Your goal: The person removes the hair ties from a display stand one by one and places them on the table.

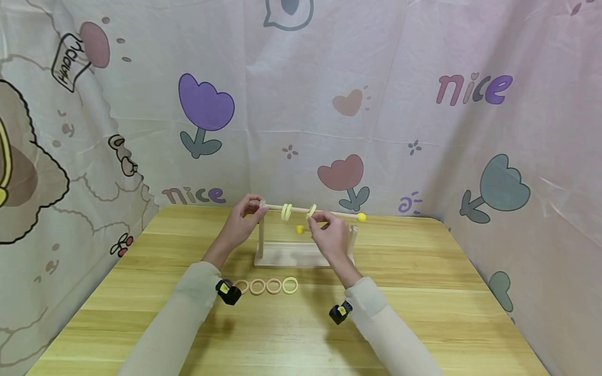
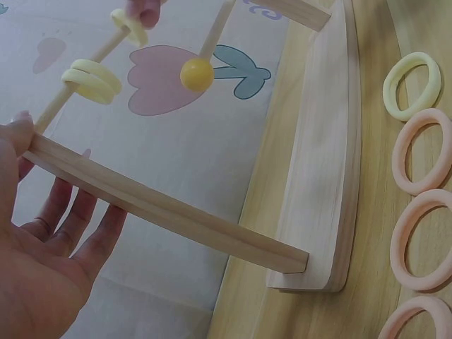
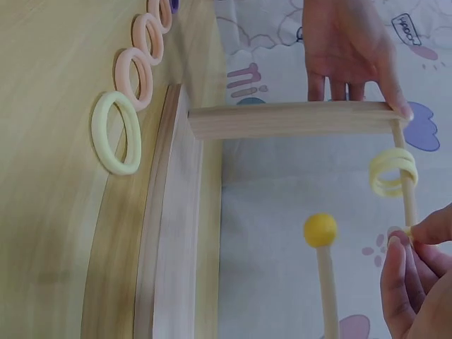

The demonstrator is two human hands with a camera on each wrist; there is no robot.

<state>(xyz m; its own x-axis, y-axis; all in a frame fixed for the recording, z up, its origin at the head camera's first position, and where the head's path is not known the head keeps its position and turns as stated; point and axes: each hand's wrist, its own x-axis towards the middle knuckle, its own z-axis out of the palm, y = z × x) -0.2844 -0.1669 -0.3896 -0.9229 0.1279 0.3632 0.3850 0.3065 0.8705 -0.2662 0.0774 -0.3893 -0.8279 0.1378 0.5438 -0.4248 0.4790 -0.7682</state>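
My left hand (image 1: 241, 224) grips the top of a wooden stand's left post (image 2: 169, 205), the thumb at its end and the fingers underneath. A thin wooden rod (image 3: 409, 201) runs sideways from that post top, with a yellow ball (image 1: 361, 217) at its far right end. Two pale yellow rings (image 2: 92, 81) hang together on the rod near the left hand. Further right, my right hand (image 1: 331, 237) pinches another pale yellow ring (image 1: 311, 211) at the rod between thumb and fingers. That ring is mostly hidden in the right wrist view.
The stand's flat base (image 1: 287, 255) rests on the wooden table (image 1: 423, 313). A lower rod carries a second yellow ball (image 3: 320, 230), near the right post (image 1: 352, 239). In front lies a row of loose rings: a yellow one (image 3: 101, 134), several pink ones (image 3: 121, 79), and a purple one (image 3: 175, 5).
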